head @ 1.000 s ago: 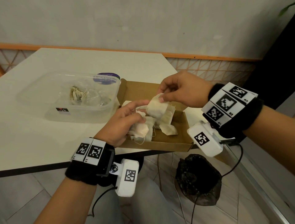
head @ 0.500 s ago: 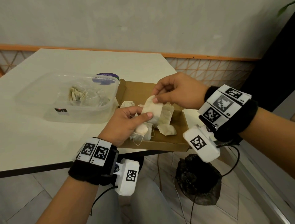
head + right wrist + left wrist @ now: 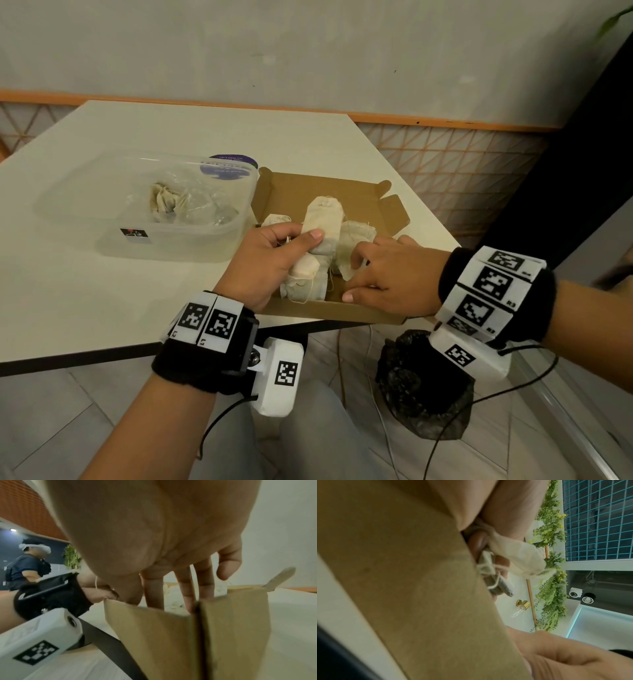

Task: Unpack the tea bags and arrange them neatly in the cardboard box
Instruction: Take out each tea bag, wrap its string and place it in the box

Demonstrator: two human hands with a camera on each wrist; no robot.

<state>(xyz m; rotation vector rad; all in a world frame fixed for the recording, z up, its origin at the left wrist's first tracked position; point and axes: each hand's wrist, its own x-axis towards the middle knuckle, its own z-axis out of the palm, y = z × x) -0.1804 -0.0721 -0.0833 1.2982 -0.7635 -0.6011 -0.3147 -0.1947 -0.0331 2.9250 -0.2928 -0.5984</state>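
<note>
An open brown cardboard box (image 3: 308,186) sits at the table's near right corner with several pale tea bags (image 3: 354,236) lying loose inside. My left hand (image 3: 306,241) grips one long tea bag (image 3: 323,219) above the box, thumb across its front, and more bags bunch under the palm. In the left wrist view the held tea bag (image 3: 513,555) sticks out past the box wall (image 3: 402,574). My right hand (image 3: 359,270) reaches down into the box, fingers (image 3: 187,588) straight and touching the tea bags (image 3: 173,597), thumb by the front wall.
A clear plastic container (image 3: 85,209) with crumpled wrappers (image 3: 164,202) stands left of the box, a purple lid (image 3: 229,166) behind it. The table edge (image 3: 102,356) runs just below my wrists. A black bin bag (image 3: 421,383) sits on the floor. Another person (image 3: 25,563) stands far off.
My right hand let go of the long tea bag and dropped into the box's right side. The left hand now holds that bag alone, thumb clamped over it.
</note>
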